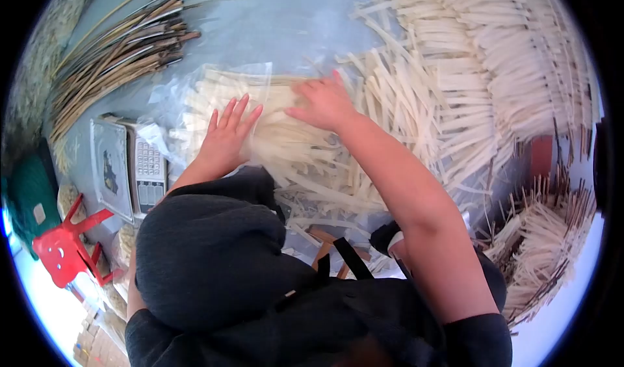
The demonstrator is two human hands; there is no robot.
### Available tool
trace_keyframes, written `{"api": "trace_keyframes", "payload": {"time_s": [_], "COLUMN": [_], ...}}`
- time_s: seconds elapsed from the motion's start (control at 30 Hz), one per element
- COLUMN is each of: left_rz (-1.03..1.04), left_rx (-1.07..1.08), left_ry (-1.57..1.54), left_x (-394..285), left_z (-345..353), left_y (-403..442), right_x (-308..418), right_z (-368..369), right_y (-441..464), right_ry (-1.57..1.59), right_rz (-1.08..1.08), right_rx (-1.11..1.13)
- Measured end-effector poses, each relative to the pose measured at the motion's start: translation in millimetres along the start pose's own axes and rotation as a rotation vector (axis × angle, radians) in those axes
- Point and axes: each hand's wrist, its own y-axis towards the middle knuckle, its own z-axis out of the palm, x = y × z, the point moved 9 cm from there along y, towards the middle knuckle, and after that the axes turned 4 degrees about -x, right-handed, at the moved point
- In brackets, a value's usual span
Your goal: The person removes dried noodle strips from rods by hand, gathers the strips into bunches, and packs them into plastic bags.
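Pale flat strips (286, 126) lie in a bundle in front of me, their left part inside a clear plastic bag (195, 100). My left hand (229, 136) lies on the bag with its fingers spread, pressing on the strips. To the right, my right hand (325, 104) rests over the bundle near its upper edge, fingers apart, and nothing shows in its grasp. The undersides of both hands are hidden.
Many loose pale strips (481, 68) spread over the right side. Long brown stalks (130, 55) lie at the upper left. A scale (148, 162) and a red stool (62, 250) stand at the left. A basket (539, 256) of strips is at the lower right.
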Motion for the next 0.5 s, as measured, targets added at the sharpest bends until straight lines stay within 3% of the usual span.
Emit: {"api": "trace_keyframes", "payload": {"time_s": [0.03, 0.17, 0.23, 0.3, 0.4, 0.47, 0.5], "left_rz": [-0.047, -0.272, -0.161, 0.184, 0.208, 0.199, 0.201], "left_rx": [-0.091, -0.165, -0.134, -0.183, -0.004, 0.089, 0.094], "left_ry": [0.053, -0.135, -0.14, -0.022, -0.039, -0.027, -0.01], "left_x": [8, 26, 17, -14, -18, -15, -14], "left_z": [-2, -9, -1, 7, 14, 20, 20], "left_y": [1, -10, -7, -1, 8, 6, 5], "right_x": [4, 33, 53, 52, 44, 35, 9], "right_z": [7, -6, 13, 58, 38, 13, -1], "right_y": [-9, -52, -77, -82, -81, -79, -82], "right_ry": [-0.075, -0.08, 0.027, -0.022, 0.052, 0.183, 0.336], "right_rz": [0.032, 0.054, 0.034, 0.038, 0.067, 0.114, 0.317], "right_rx": [0.233, 0.403, 0.435, 0.419, 0.463, 0.309, 0.232]}}
